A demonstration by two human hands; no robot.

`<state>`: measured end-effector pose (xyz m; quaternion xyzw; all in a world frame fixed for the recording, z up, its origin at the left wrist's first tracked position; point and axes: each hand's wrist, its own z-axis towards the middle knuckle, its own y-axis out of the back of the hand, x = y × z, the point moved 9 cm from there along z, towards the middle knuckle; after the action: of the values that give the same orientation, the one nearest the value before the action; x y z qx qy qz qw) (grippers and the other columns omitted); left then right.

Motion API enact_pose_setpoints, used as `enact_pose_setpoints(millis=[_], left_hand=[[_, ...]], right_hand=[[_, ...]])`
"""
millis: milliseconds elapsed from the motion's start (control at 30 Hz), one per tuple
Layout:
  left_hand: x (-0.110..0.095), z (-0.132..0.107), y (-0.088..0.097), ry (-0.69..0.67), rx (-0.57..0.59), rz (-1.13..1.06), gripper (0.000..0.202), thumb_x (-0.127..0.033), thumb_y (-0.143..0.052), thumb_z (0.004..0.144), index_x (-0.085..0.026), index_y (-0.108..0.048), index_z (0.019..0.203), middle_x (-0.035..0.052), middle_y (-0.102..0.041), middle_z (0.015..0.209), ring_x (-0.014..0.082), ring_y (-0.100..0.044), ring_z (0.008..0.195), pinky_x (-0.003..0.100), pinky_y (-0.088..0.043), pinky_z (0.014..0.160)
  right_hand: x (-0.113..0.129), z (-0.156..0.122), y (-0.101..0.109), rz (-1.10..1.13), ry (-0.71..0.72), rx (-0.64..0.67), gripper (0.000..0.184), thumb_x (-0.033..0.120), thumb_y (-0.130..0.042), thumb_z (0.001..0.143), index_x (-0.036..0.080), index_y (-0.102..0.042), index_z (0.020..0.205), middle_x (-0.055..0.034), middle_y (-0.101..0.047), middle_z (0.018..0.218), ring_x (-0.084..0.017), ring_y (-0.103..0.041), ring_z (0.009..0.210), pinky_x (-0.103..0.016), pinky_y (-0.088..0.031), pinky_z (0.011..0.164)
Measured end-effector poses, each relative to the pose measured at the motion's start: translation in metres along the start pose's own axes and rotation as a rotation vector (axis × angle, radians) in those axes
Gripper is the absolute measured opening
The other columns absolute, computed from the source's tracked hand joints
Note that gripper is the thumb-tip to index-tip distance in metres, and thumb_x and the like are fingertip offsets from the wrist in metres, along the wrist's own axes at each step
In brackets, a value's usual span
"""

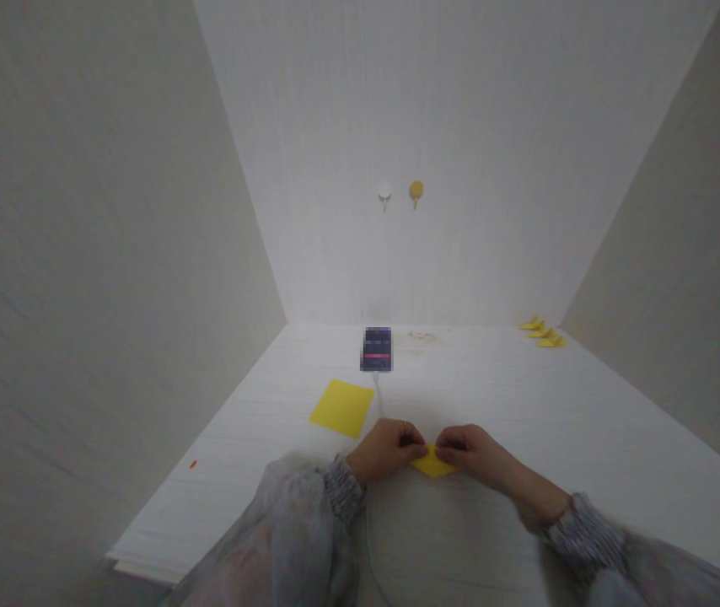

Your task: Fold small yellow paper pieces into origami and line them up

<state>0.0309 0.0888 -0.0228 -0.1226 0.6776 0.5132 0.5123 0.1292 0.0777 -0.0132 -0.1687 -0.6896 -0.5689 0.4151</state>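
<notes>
While the left hand [389,447] and right hand [470,451], each pinched, hold the paper [434,464] between them, folding seems in hand; the next move likely calls for a firm crease. Beyond, a sheet [342,408] lies at ten o'clock, a phone [377,349] at eleven.

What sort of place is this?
It's probably a small desk nook or booth indoors. Plain pale walls stand on three sides of a smooth white tabletop, and a flat yellow square of paper lies on it.
</notes>
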Motion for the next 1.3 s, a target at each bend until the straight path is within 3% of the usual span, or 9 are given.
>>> enact_pose_setpoints(millis=[133, 233, 367, 467, 633, 967, 1300], left_hand=[[-0.007, -0.003, -0.003, -0.005, 0.033, 0.097, 0.024, -0.031, -0.05, 0.07, -0.014, -0.061, 0.084, 0.0027, -0.062, 0.072, 0.0109, -0.053, 0.063, 0.02, -0.039, 0.057], [-0.011, -0.004, -0.003, -0.002, 0.043, 0.195, 0.023, -0.029, -0.048, 0.072, -0.016, -0.061, 0.085, 0.0021, -0.061, 0.072, 0.0115, -0.053, 0.065, 0.022, -0.04, 0.06], [-0.017, -0.005, 0.003, -0.044, -0.021, 0.334, 0.02, -0.031, -0.05, 0.071, -0.018, -0.062, 0.081, 0.0024, -0.058, 0.08, 0.0127, -0.052, 0.072, 0.023, -0.04, 0.065], [-0.019, -0.004, 0.005, -0.068, -0.044, 0.41, 0.017, -0.029, -0.052, 0.07, -0.02, -0.063, 0.079, 0.0019, -0.057, 0.08, 0.0139, -0.051, 0.078, 0.024, -0.04, 0.068], [-0.025, -0.003, 0.001, -0.142, 0.012, 0.475, 0.018, -0.019, -0.047, 0.072, -0.019, -0.062, 0.083, 0.0019, -0.059, 0.078, 0.0137, -0.051, 0.077, 0.025, -0.04, 0.072], [-0.045, -0.014, -0.004, -0.298, 0.061, 0.621, 0.021, -0.017, -0.042, 0.077, -0.018, -0.06, 0.088, 0.0027, -0.057, 0.085, 0.0135, -0.052, 0.08, 0.023, -0.041, 0.07], [-0.047, -0.019, -0.005, -0.333, 0.086, 0.667, 0.023, -0.02, -0.041, 0.078, -0.021, -0.057, 0.095, 0.0021, -0.055, 0.086, 0.0125, -0.051, 0.08, 0.022, -0.041, 0.069]], right_hand=[[0.009, -0.001, 0.003, -0.157, 0.088, -0.047, 0.016, 0.023, -0.05, 0.069, 0.014, -0.061, 0.062, -0.0041, -0.057, 0.067, -0.014, -0.051, 0.062, -0.023, -0.038, 0.055], [0.008, 0.0, 0.0, -0.198, 0.071, -0.02, 0.014, 0.018, -0.05, 0.069, 0.015, -0.063, 0.069, -0.0038, -0.06, 0.068, -0.014, -0.053, 0.063, -0.023, -0.039, 0.057], [0.009, 0.0, -0.003, -0.254, 0.08, 0.001, 0.014, 0.013, -0.049, 0.068, 0.015, -0.063, 0.071, -0.0035, -0.061, 0.069, -0.014, -0.053, 0.063, -0.023, -0.04, 0.058], [0.018, -0.002, -0.002, -0.3, 0.158, -0.016, 0.014, 0.01, -0.048, 0.069, 0.015, -0.062, 0.071, -0.004, -0.06, 0.07, -0.014, -0.053, 0.066, -0.023, -0.041, 0.061], [0.036, -0.01, -0.001, -0.388, 0.314, -0.039, 0.014, 0.011, -0.046, 0.075, 0.014, -0.059, 0.072, -0.0055, -0.056, 0.073, -0.015, -0.05, 0.072, -0.026, -0.041, 0.065], [0.042, -0.021, -0.009, -0.517, 0.506, 0.008, 0.015, 0.011, -0.044, 0.078, 0.015, -0.058, 0.075, -0.0055, -0.053, 0.077, -0.015, -0.048, 0.073, -0.027, -0.041, 0.066], [0.042, -0.023, -0.012, -0.569, 0.511, 0.049, 0.019, 0.016, -0.042, 0.081, 0.016, -0.06, 0.076, -0.0053, -0.054, 0.076, -0.014, -0.049, 0.068, -0.024, -0.039, 0.062]])
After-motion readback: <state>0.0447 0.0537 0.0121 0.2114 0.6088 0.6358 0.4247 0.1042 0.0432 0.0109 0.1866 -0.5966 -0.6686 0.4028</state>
